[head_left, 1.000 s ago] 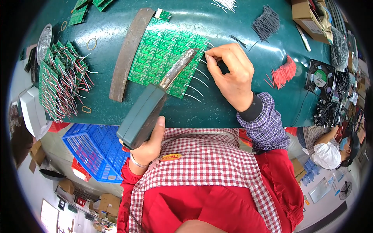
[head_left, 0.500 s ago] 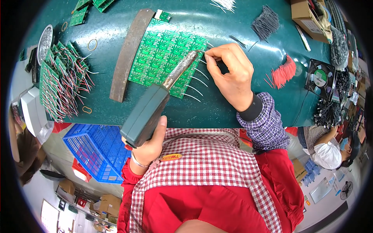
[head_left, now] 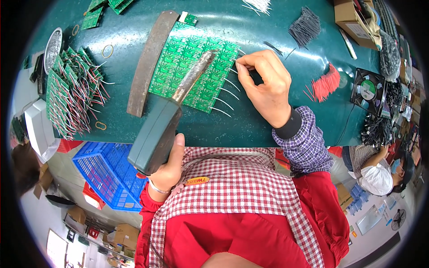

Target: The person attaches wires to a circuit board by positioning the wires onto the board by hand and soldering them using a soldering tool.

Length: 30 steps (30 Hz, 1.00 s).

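My left hand is closed round the handle of a dark green soldering gun. Its scorched metal barrel points up and to the right, over a green panel of circuit boards. Several white wires stick out from the panel's right edge. Beside that edge, the thumb and forefinger of my right hand are pinched together at a wire, whose end is mostly hidden by the fingers. A curved, rusty metal bar lies along the panel's left side.
Wired circuit boards are piled at the left, near a metal dish. Black wires, red wires and white wires lie in bunches. A small fan and a cardboard box stand at the right. A co-worker is beyond.
The soldering gun has drawn back left and slightly down with my left hand, its tip moving off the panel's right edge to over its middle. My right hand has barely moved.
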Available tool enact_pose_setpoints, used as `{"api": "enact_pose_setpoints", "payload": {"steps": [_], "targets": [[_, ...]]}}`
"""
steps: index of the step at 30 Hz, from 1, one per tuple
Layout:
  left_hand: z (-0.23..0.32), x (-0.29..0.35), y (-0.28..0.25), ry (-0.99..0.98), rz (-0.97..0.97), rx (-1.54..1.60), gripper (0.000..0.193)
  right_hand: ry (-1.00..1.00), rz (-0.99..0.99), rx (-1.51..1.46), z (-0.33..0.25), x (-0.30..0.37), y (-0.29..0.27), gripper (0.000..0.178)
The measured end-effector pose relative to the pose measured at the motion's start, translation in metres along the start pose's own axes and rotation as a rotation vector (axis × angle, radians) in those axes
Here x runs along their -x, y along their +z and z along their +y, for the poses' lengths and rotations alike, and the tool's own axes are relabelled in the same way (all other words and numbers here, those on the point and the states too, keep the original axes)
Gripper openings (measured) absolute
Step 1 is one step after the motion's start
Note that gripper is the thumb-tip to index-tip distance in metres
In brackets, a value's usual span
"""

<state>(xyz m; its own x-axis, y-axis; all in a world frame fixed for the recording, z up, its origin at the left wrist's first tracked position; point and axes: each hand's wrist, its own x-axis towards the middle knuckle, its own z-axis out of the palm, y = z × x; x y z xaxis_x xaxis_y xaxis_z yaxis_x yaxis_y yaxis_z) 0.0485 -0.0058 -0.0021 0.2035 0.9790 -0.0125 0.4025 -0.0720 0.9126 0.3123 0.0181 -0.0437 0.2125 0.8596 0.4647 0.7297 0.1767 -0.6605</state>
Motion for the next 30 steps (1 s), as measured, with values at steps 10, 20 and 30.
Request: {"api": "enact_pose_setpoints", "payload": {"steps": [10, 20, 30], "targets": [[0.008, -0.045, -0.025, 0.132, 0.259, -0.029, 0.044, -0.001, -0.023, -0.006, -0.007, -0.005, 0.001, 0.018], [0.024, -0.150, -0.122, 0.180, 0.826, -0.302, 0.021, 0.046, -0.062, 0.000, -0.014, -0.001, -0.007, 0.019], [0.041, -0.115, -0.098, 0.208, 0.677, 0.141, 0.028, 0.027, -0.038, -0.007, -0.012, -0.006, -0.005, 0.017]]}}
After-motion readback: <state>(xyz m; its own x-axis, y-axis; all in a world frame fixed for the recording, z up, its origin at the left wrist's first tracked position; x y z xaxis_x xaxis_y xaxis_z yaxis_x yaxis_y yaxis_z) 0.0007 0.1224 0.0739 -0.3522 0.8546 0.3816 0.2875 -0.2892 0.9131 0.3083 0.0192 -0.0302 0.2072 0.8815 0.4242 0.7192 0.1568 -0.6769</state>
